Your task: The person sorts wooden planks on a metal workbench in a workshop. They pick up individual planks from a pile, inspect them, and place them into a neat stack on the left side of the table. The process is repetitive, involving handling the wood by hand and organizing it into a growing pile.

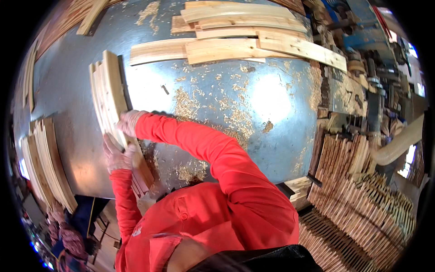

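A bundle of long, pale wooden boards (108, 95) stands on edge, side by side, on the left part of a grey metal tabletop (217, 86). My left hand (118, 156) is closed across the near part of the bundle, its fingers on the left side and its thumb toward the right. Slightly farther along, my right hand (129, 123) grips the bundle's right side, with the red sleeve reaching over from the right. Some fingertips are hidden among the boards. Both hands look covered by thin, pale gloves.
Loose boards (226, 49) lie across the far side, with wood shavings (186, 104) scattered over the tabletop. At the left, a co-worker's hands (56, 213) touch another board stack (50, 158). Stacked slats (349, 199), machinery (374, 81) and a ribbed hose (401, 143) stand to the right.
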`<state>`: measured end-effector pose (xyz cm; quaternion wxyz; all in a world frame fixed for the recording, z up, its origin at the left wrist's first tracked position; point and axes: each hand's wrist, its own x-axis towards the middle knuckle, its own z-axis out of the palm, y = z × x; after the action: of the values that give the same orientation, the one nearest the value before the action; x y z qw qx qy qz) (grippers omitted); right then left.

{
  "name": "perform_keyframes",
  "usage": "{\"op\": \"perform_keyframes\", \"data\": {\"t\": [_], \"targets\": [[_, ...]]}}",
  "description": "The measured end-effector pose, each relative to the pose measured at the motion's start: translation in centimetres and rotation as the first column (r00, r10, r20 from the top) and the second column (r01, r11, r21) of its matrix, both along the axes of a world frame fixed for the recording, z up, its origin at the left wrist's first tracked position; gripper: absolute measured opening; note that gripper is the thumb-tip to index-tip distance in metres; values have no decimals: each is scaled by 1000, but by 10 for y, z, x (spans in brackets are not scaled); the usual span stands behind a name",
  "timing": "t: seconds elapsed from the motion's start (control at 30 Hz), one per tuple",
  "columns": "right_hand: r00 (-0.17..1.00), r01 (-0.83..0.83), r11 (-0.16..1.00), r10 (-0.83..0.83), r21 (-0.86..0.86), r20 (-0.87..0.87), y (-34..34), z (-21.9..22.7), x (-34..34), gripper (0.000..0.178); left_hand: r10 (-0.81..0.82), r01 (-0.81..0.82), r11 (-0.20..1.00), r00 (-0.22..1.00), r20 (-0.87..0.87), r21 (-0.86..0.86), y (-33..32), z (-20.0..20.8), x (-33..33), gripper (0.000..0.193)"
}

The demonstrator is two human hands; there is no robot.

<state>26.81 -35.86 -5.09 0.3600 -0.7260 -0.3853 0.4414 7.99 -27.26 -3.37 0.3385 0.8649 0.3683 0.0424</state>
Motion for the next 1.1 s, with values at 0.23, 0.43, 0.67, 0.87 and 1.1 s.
{"op": "perform_keyframes", "data": {"t": [0.23, 0.43, 0.67, 0.87, 1.1], "targets": [[169, 355, 935, -91, 26, 981, -246, 81, 260, 55, -47, 139, 932, 963, -267, 335, -1, -10, -15, 103], [87, 561, 672, 533, -483, 842, -393, 45, 334, 78, -105, 170, 935, 971, -216, 311, 65, -25, -92, 107], [532, 50, 651, 625, -757, 572, -287, 85, 198, 11, 347, 313, 813, 417, -840, 491, 17, 69, -8, 100], [377, -422, 733, 677, -534, 632, -185, 100, 108, 21, -531, 437, 524, 839, 121, -731, -142, 31, 123, 77], [163, 694, 582, 446, -424, 880, -380, 66, 297, 94, -233, 189, 434, 968, 93, -881, -163, -17, 102, 49]]}}
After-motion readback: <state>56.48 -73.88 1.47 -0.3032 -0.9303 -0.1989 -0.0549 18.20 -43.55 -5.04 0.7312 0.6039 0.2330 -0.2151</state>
